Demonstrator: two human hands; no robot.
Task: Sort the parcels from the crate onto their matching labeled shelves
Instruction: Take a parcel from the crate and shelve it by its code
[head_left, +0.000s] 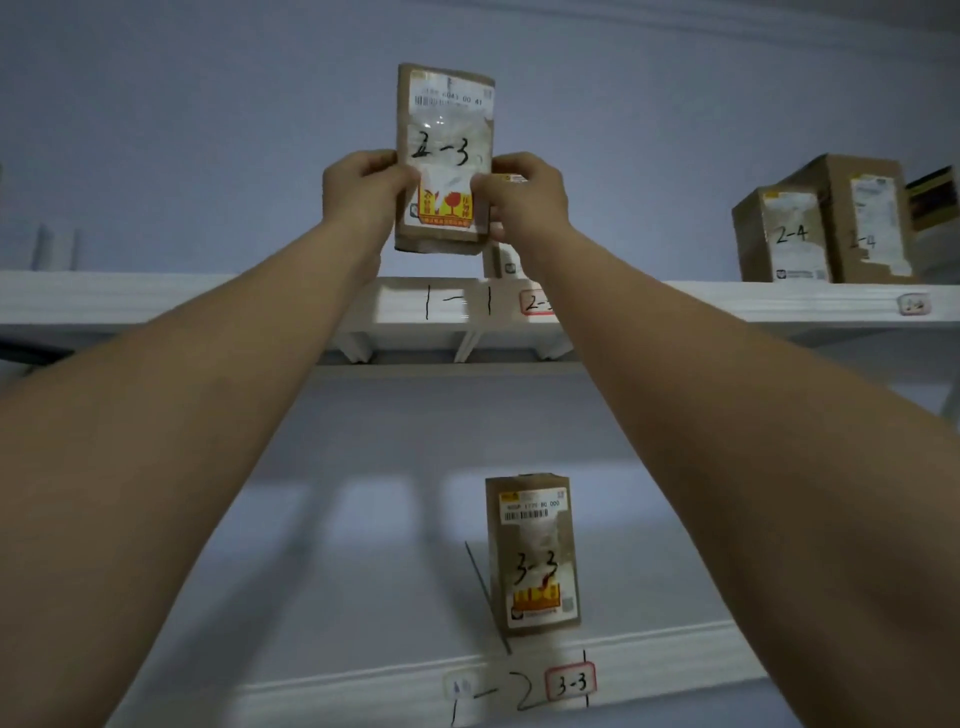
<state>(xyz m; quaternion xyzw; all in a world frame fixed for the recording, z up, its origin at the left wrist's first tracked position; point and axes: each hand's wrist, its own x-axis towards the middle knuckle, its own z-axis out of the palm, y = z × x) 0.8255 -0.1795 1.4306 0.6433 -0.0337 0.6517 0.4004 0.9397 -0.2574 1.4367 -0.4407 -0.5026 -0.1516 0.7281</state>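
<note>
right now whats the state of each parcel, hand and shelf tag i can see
2-3 parcel: upright, held in the air above the upper shelf
left hand: grips its left edge
right hand: grips its right edge
3-3 parcel: standing on the lower shelf above the 3-3 tag
2-4 parcel: standing on the upper shelf, touching a bigger box
upper tag: partly hidden by the right arm

A cardboard parcel marked 2-3 (444, 156) is held upright above the upper shelf (727, 301) by the left hand (363, 192) and right hand (524, 200), fingers curled round its sides. A parcel marked 3-3 (532, 556) is seen standing on the lower shelf (649, 660).
</note>
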